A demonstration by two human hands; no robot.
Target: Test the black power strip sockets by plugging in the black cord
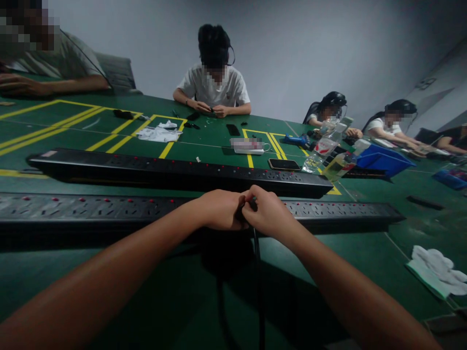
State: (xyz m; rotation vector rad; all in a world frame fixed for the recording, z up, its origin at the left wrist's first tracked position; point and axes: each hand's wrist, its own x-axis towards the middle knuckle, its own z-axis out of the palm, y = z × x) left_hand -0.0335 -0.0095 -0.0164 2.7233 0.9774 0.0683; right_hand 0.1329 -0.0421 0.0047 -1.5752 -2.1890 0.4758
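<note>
My left hand [223, 209] and my right hand [268, 211] meet in front of a long black power strip [120, 209]. The right thumb and forefinger are pinched together against the left hand, over a small dark thing whose kind I cannot make out. Most of the left fingers are curled inward and hidden from view. A black cable [258, 282] runs down from just below the hands; whether either one holds it is hidden. The strip carries a row of sockets and red switches, and its middle lies behind my hands.
A second black power strip [175, 170] lies beyond. Farther off are a phone [284, 165], a clear bottle [321, 148], a yellowish bottle [339, 165], a blue bin [383, 160] and white gloves [160, 132]. More gloves [436, 267] lie right. Several people sit around the green table [146, 291].
</note>
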